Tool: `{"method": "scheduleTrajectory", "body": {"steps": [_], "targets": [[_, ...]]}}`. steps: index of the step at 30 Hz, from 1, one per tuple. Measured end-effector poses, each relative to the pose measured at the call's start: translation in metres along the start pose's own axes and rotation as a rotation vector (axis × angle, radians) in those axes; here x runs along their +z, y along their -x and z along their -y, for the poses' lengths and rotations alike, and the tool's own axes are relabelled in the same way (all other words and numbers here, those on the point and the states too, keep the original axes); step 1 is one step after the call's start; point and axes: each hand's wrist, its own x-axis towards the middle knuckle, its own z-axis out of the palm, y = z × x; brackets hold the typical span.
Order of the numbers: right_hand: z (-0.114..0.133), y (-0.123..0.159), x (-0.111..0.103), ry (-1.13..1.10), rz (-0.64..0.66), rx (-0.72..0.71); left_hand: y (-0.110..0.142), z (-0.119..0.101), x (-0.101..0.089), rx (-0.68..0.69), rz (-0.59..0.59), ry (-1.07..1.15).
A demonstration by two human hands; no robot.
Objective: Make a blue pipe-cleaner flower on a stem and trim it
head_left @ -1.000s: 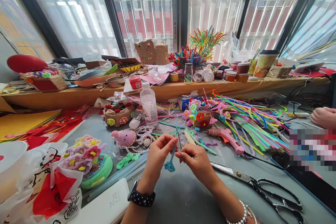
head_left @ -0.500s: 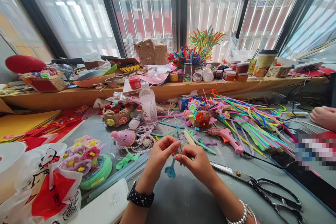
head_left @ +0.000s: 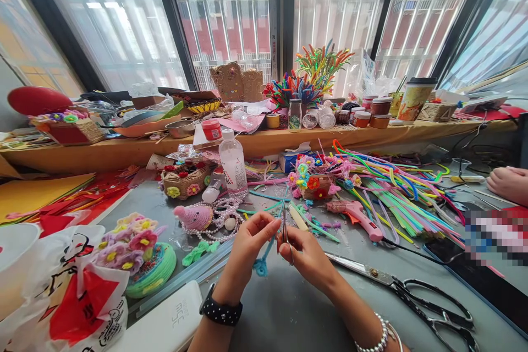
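Note:
Between finger and thumb, my left hand pinches the stem of a blue pipe-cleaner flower, whose bloom hangs below the fingers. Small scissors are in my right hand, with the fingers closed round the handles and the blades pointing up and away. The blades lie close beside the blue stem above my left fingertips; whether they touch it I cannot tell. Large black-handled scissors rest on the table to the right of my right hand.
A pink glue gun with a black cord lies beyond the large scissors. Bundles of pipe cleaners spread at right. A bottle, a pink crocheted piece and a power bank stand left. Another person's hand is at far right.
The flower has shifted slightly left and tilted. The small scissors have turned more upright, their blades showing more clearly beside the stem.

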Motion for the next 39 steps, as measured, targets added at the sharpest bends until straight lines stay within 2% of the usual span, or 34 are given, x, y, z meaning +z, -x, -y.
{"method": "scheduleTrajectory", "body": {"steps": [12, 16, 21, 27, 33, 39], "targets": [[0.002, 0.000, -0.001, 0.108, -0.233, 0.047, -0.002, 0.002, -0.005, -0.015, -0.013, -0.002], [0.002, -0.001, -0.001, 0.092, -0.220, 0.054, -0.003, 0.002, -0.008, -0.073, 0.055, 0.020], [0.001, 0.000, -0.001, 0.068, -0.140, 0.033, -0.003, 0.004, -0.008, -0.059, 0.083, 0.074], [0.002, 0.001, -0.001, 0.103, -0.185, 0.033, -0.005, 0.007, -0.012, -0.058, 0.126, 0.067], [0.002, 0.001, -0.001, 0.040, -0.142, 0.021, -0.007, 0.015, -0.011, -0.035, 0.136, 0.143], [0.001, 0.000, -0.002, 0.061, -0.181, 0.035, -0.009, 0.019, -0.014, -0.041, 0.165, 0.132]]}}
